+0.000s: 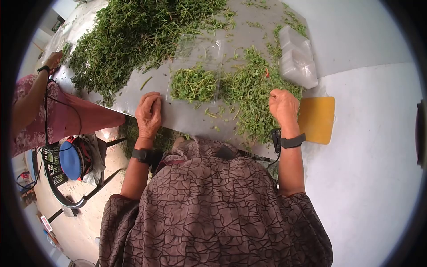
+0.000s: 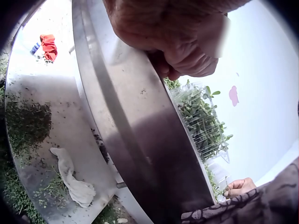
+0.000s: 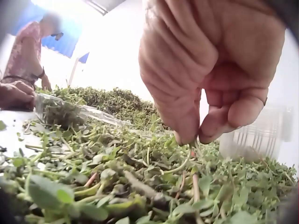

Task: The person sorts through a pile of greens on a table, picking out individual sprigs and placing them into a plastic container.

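Observation:
My right hand [image 1: 284, 107] is over the loose spread of leafy green stems [image 1: 249, 89] on the right. In the right wrist view, its thumb and forefinger pinch a thin green stem [image 3: 187, 162] just above the greens. My left hand [image 1: 149, 113] rests at the table's near edge, fingers loosely curled with nothing visible in them. Between the hands lies a clear plastic box [image 1: 169, 91], its hinged lid [image 1: 200, 44] folded back flat. A heap of cut greens [image 1: 193, 84] fills the box, which also shows from the side in the left wrist view.
A large pile of greens [image 1: 133, 40] covers the table's far left. Stacked clear boxes [image 1: 298, 62] stand beyond my right hand, near a yellow board [image 1: 318, 120]. Another person's arm [image 1: 33, 98] reaches in from the left, beside a chair [image 1: 84, 200].

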`<control>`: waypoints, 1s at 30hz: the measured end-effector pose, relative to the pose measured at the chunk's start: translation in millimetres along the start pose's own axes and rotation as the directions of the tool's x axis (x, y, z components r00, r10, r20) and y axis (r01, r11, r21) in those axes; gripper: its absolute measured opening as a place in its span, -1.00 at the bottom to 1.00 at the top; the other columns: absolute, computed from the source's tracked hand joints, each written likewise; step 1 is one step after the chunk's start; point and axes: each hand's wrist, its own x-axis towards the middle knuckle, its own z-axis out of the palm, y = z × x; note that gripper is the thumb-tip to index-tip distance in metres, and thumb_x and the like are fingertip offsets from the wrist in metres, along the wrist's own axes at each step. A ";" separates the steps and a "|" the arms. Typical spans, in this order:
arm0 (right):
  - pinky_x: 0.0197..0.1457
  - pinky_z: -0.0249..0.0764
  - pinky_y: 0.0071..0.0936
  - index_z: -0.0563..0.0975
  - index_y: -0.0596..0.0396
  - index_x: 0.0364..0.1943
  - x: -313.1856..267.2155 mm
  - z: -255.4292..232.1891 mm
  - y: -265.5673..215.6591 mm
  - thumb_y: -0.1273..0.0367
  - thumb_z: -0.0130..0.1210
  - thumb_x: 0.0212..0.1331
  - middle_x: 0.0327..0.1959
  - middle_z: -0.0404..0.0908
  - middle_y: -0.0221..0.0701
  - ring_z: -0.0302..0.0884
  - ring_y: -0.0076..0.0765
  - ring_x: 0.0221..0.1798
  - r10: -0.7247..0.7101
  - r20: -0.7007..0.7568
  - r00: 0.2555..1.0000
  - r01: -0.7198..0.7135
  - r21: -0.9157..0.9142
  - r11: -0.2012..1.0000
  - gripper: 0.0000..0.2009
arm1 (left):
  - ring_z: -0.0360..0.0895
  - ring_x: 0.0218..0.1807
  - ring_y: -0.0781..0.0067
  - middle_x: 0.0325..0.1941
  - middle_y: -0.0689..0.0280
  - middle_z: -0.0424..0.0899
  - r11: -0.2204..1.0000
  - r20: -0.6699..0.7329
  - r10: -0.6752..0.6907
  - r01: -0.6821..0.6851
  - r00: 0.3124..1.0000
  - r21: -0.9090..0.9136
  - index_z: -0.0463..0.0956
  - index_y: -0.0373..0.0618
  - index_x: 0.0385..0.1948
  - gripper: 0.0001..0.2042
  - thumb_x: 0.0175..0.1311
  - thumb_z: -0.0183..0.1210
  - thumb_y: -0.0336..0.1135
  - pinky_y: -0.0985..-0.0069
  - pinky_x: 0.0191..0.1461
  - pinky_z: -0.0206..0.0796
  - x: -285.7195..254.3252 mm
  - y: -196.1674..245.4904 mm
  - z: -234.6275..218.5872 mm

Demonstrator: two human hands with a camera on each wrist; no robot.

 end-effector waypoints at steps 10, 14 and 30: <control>-0.33 0.48 -0.15 0.66 0.03 -0.35 22.7 12.5 -10.3 0.46 0.21 -0.21 -0.55 0.54 -0.13 0.55 0.00 -0.40 -0.171 -0.058 0.984 0.174 0.054 0.983 -0.78 | 0.58 -0.18 0.19 -0.23 0.15 0.63 1.000 -0.011 -0.013 0.012 1.000 -0.007 0.53 -0.23 -0.37 -0.95 0.17 0.10 -0.53 0.43 -0.08 0.41 -0.9 0.7 0.8; -0.32 0.48 -0.17 0.67 0.04 -0.40 30.0 20.8 -6.2 0.47 0.22 -0.24 -0.53 0.55 -0.15 0.54 -0.01 -0.41 -0.162 -0.017 0.987 0.162 -0.001 0.987 -0.80 | 0.58 -0.15 0.25 -0.20 0.17 0.62 1.000 -0.003 -0.017 0.017 1.000 0.000 0.53 -0.24 -0.36 -0.94 0.22 0.07 -0.54 0.45 -0.05 0.40 -2.5 -0.5 0.4; -0.37 0.46 -0.17 0.63 0.11 -0.44 24.9 3.4 -66.0 0.47 0.13 -0.09 -0.55 0.47 -0.17 0.50 -0.05 -0.47 -0.365 -0.007 0.931 0.360 0.181 0.915 -0.89 | 0.58 -0.23 0.20 -0.24 0.18 0.62 1.000 -0.037 -0.006 0.006 0.999 0.000 0.52 -0.22 -0.38 -0.95 0.14 0.13 -0.55 0.44 -0.16 0.42 -0.8 2.9 1.6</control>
